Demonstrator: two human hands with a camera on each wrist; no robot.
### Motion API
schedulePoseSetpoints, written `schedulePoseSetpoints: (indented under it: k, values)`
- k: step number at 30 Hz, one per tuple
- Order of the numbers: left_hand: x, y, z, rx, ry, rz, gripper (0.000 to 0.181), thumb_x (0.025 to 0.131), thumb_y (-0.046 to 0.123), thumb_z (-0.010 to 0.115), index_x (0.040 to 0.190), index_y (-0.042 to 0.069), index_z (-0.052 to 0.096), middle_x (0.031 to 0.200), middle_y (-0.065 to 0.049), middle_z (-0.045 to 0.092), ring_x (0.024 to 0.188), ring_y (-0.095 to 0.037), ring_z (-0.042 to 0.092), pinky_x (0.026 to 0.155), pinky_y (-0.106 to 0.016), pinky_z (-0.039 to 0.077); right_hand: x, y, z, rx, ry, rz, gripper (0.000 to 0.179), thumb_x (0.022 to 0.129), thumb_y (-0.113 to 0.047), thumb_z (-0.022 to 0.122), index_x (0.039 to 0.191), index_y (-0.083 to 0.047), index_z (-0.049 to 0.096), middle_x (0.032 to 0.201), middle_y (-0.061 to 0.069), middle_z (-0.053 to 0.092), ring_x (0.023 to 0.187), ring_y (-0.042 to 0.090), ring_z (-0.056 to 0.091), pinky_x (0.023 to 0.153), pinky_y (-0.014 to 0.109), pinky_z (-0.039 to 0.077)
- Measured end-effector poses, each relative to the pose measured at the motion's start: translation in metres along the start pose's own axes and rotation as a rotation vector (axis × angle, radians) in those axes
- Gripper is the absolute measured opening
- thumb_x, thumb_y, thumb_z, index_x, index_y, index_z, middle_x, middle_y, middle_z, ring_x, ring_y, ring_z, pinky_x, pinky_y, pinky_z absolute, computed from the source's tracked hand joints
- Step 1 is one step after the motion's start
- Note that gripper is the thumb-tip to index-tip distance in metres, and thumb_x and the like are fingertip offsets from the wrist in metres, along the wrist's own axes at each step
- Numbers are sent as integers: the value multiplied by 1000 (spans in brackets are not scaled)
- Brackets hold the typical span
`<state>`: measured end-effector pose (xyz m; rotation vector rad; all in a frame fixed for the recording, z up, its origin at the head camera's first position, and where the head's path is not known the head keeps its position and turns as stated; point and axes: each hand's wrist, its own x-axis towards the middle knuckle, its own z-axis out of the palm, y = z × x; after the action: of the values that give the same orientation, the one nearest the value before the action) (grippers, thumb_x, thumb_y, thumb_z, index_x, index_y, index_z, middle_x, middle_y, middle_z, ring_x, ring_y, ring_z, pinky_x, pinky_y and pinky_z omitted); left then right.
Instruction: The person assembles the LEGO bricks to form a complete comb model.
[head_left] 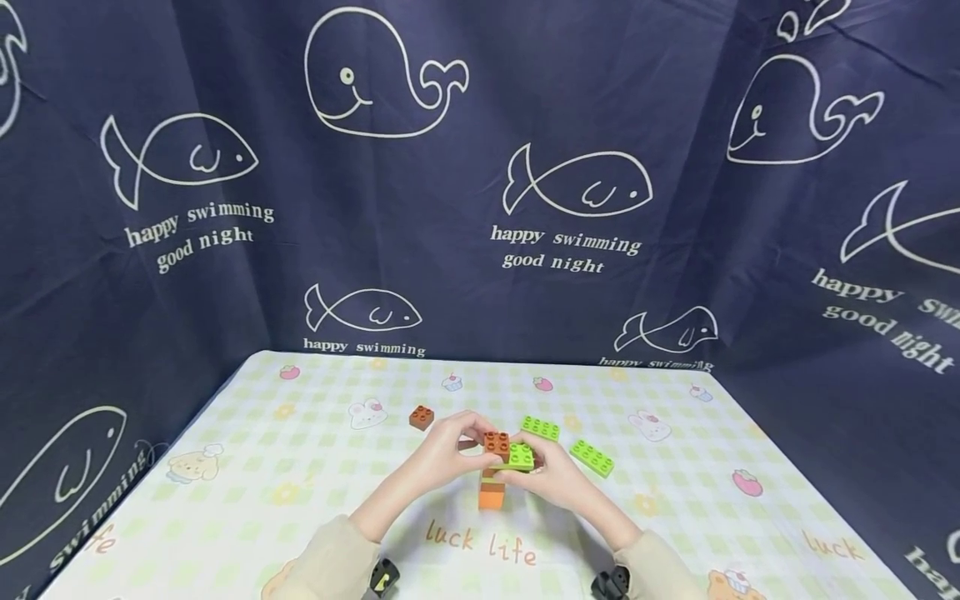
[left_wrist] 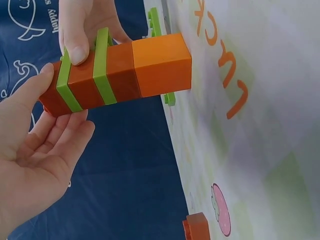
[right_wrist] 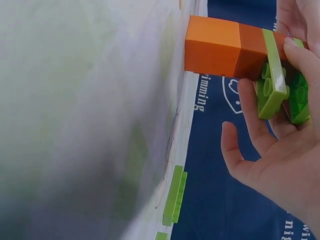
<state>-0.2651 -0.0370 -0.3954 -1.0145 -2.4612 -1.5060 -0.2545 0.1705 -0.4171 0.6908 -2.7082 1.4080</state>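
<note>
Where both hands meet, the tower point(left_wrist: 117, 75) stands upright on the table point(head_left: 337, 500), seemingly well advanced. Its orange block point(left_wrist: 162, 65) is the base; above it come brown, green, brown and green pieces, then the top brown brick point(head_left: 496, 444). Both green layers jut out toward the right, their studs bare. Whether the uppermost piece is pressed fully home, I cannot tell.

The left hand point(head_left: 450, 446) comes in from the side and pinches that top piece, thumb on the near face, fingers curled behind. The right hand point(head_left: 551, 475) grips lower: its thumb lies against the brown layer between the green ones, with fingers bent behind the tower and one standing free of it.

Three pieces remain unattached: a loose brown brick point(head_left: 422, 417) beyond the left hand, and a far green brick point(head_left: 540, 427) and a near green brick point(head_left: 592, 458) beyond the right. Behind hangs a dark curtain point(head_left: 465, 275).
</note>
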Motion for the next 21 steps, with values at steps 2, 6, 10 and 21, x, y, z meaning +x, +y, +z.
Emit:
schedulePoseSetpoints:
  k: [2,6,10,21]
  values:
    - [0,0,0,-5,-4,-6,26,80,18,74,101,9,62,96,-1,63,89,-14,61,87,-33,55,0,0,0,11,-7,5,38,80,-34,73,110,-15,61,101,2,65,73,6,56,64,21,49]
    - [0,0,-1,-4,-4,-16,27,80,19,74,102,9,62,96,0,63,89,-13,61,87,-32,55,0,-1,0,24,-12,11,39,80,-34,73,111,-14,60,102,3,65,76,7,58,67,22,51]
    - [1,-2,0,7,-2,-18,27,80,21,75,102,10,62,95,1,63,89,-12,61,87,-32,55,0,-1,0,24,-13,15,39,80,-33,73,111,-13,60,102,3,65,77,7,59,68,22,51]
    - [3,-2,4,10,-6,-27,29,79,20,76,101,9,62,94,1,64,87,-9,61,89,-28,54,0,1,-1,31,-24,-7,35,80,-31,73,107,-12,60,98,4,65,74,6,57,66,20,50]
